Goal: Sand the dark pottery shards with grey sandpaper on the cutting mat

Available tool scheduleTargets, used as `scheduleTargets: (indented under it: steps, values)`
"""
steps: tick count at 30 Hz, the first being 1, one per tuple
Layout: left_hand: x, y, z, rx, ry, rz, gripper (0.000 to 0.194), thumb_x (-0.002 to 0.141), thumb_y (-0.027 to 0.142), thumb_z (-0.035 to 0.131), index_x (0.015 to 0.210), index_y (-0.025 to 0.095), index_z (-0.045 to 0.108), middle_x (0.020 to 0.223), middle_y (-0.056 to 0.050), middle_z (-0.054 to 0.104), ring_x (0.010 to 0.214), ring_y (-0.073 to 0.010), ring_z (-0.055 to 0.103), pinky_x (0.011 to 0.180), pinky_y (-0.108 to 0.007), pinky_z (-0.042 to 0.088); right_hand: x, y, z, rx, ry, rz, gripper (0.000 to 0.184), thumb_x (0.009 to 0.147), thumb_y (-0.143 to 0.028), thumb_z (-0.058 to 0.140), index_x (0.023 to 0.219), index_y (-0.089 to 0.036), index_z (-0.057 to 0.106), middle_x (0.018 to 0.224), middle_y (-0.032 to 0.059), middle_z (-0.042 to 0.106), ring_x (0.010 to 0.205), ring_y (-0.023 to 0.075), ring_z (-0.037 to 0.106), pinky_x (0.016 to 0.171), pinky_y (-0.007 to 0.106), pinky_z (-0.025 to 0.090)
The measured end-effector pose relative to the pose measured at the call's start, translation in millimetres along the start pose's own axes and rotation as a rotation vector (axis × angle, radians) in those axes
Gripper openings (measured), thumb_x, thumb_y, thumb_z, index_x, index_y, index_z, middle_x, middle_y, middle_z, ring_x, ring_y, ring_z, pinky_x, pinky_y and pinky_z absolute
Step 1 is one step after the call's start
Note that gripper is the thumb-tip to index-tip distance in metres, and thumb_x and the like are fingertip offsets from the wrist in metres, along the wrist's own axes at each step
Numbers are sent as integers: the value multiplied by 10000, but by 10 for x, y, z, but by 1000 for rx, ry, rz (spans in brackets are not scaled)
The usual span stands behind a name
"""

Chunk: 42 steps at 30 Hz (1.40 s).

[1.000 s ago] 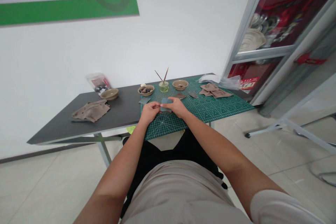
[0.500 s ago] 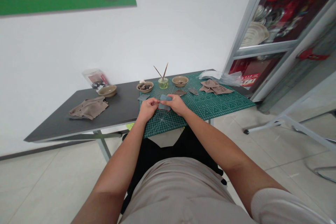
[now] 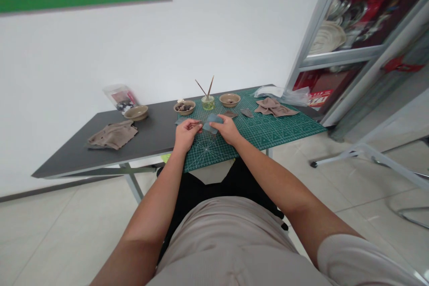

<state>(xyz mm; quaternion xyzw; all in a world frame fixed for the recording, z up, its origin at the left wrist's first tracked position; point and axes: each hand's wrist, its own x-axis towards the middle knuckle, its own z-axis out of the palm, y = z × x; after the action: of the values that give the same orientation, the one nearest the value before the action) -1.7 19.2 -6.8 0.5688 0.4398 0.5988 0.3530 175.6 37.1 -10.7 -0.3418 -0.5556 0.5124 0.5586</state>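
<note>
Blue-grey and flat, the small squarish piece [image 3: 210, 119] is held over the green gridded cutting mat [image 3: 264, 133], its corner tipped toward me. My right hand [image 3: 229, 130] pinches it, thumb across its face. My left hand [image 3: 185, 136] is near its left edge, fingers drawn narrow; I can't tell whether they grip anything. The mat's near edge runs below my wrists, and its printed lines stretch rightward to the corner. My left fingers partly cover another blue-grey flat piece [image 3: 180, 120]. Underneath my piece something brownish shows, perhaps its backing.
</note>
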Motion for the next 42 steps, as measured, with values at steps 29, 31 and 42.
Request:
scheduleTargets:
  steps: [29,31,42]
  values:
    - [11,-5,10,12,-97,-44,266,655,339,787,836,159,713,662,8,692,588,-134,628,631,-272,520,63,83,16,96,2,38,567,617,-459,833,1018,-234,502,800,-37,670,637,128,593,567,240,449]
    - [17,-18,5,23,-95,-45,262,661,332,773,851,158,722,677,6,697,592,-135,630,637,-276,525,70,96,12,90,0,38,552,614,-471,838,978,-230,501,783,-36,660,645,132,595,579,244,454]
    - [33,2,20,7,-114,-53,274,659,350,775,858,162,750,693,-6,711,618,-147,634,652,-295,547,72,36,27,121,2,73,532,644,-597,792,878,-235,481,749,-32,617,588,132,596,505,256,494]
